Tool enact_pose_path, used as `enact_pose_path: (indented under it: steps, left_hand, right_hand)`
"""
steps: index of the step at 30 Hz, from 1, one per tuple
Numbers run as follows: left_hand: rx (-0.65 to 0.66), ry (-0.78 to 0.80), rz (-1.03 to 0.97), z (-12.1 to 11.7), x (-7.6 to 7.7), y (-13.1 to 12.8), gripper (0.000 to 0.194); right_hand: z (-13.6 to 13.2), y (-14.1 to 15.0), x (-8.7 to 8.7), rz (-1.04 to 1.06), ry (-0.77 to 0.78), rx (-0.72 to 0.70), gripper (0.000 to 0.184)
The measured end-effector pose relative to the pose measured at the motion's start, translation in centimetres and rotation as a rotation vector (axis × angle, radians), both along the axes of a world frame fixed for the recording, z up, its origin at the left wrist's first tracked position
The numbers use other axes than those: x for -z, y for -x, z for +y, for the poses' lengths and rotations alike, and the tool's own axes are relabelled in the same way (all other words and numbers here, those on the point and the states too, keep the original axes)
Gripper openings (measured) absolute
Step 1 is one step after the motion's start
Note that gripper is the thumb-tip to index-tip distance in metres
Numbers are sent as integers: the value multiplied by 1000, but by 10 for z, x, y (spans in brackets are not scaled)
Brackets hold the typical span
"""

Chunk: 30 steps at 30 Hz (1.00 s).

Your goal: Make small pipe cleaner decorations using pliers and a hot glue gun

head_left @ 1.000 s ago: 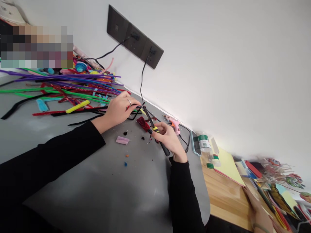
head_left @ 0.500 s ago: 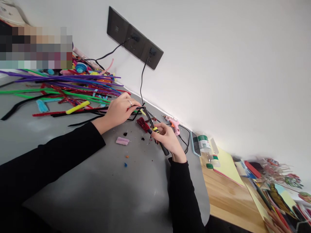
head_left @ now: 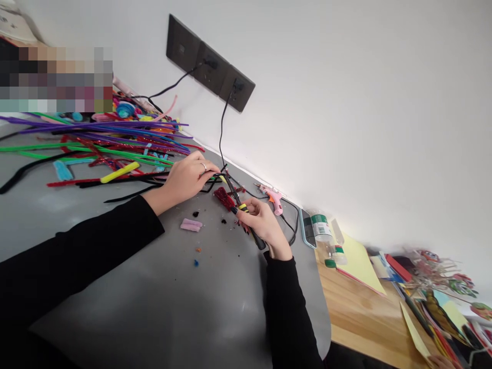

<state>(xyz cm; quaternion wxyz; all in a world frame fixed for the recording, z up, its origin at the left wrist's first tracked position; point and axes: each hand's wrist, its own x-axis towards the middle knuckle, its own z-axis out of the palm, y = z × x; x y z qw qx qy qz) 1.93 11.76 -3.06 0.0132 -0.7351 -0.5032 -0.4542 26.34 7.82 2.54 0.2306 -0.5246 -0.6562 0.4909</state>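
Note:
My left hand (head_left: pixel 187 178), ring on one finger, pinches thin black pipe cleaners (head_left: pixel 213 179) at the edge of the pile on the grey table (head_left: pixel 115 287). My right hand (head_left: pixel 264 224) grips black and yellow pliers (head_left: pixel 242 207) by the handles. The pliers' tip meets the black pipe cleaners right at my left fingertips. A small dark red glittery piece (head_left: pixel 224 198) lies just below the pliers, between both hands.
A large pile of coloured pipe cleaners (head_left: pixel 100 141) covers the table's far left. A pink scrap (head_left: pixel 191 224) and small bits lie nearby. A pink glue gun (head_left: pixel 273 198), phone (head_left: pixel 306 227) and bottles (head_left: pixel 322 233) sit right; cords run to wall sockets (head_left: pixel 209 64). Papers lie on a wooden table (head_left: pixel 361 312).
Both hands have stayed together at the pipe cleaners, drifting slightly left. Another person's hand at the lower right has withdrawn to the frame's corner.

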Motion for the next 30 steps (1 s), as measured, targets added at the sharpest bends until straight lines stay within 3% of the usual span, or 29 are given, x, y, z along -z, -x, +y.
enact_pose_path:
  steps: [13,21,24,28,30]
  left_hand:
    - [-14,50,42,-4,-4,-2,31]
    - [25,19,24,-5,-3,-1,34]
    - [20,26,10,-5,-4,-1,35]
    - [28,22,-3,-7,-6,-2,34]
    - [54,0,-7,-9,-6,-4,34]
  right_hand:
    - [4,-1,0,14,25,-7,32]
    - [3,-6,-11,144,107,13,30]
    - [5,-9,-10,26,-77,118,40]
    - [12,-14,3,-419,-419,328,46]
    - [17,-18,13,-608,-497,340,47]
